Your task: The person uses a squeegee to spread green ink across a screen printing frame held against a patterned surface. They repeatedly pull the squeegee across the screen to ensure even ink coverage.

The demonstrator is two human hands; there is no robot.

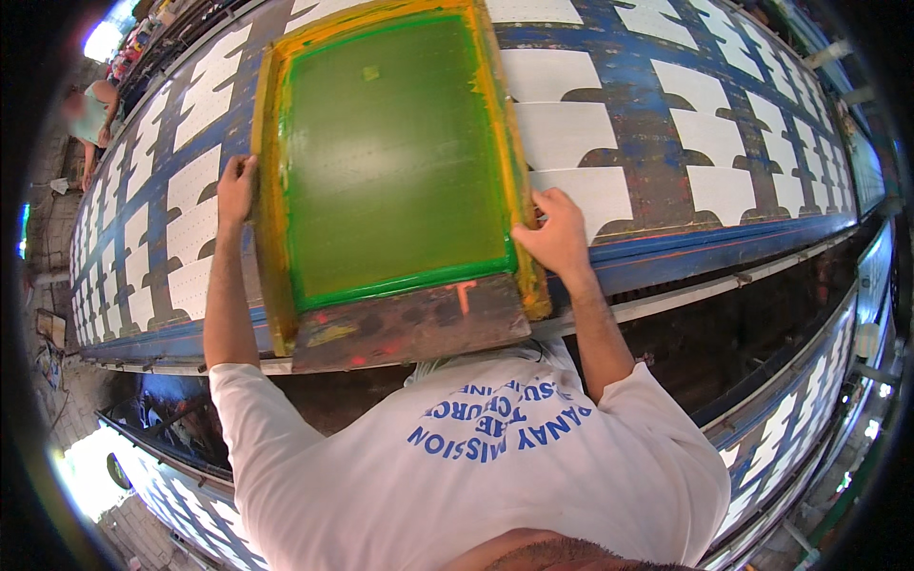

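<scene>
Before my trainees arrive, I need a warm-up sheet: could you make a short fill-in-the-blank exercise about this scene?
1. The left hand is at the ____ edge of the yellow-stained frame.
2. The panel between that hand and the right hand is mainly ____.
3. The person's shirt is mainly ____.

Missing words: left; green; white.

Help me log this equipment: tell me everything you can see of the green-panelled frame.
The green-panelled frame is rectangular, apparently wooden, with yellow-orange, paint-stained sides. Its smooth green panel has a brighter green border, a pale glare and a small yellowish patch near the far end. A dark brown board, marked red and yellow, spans the near end. The left hand and right hand hold opposite long sides. It is over the blue table; whether it lies flat is unclear.
</scene>
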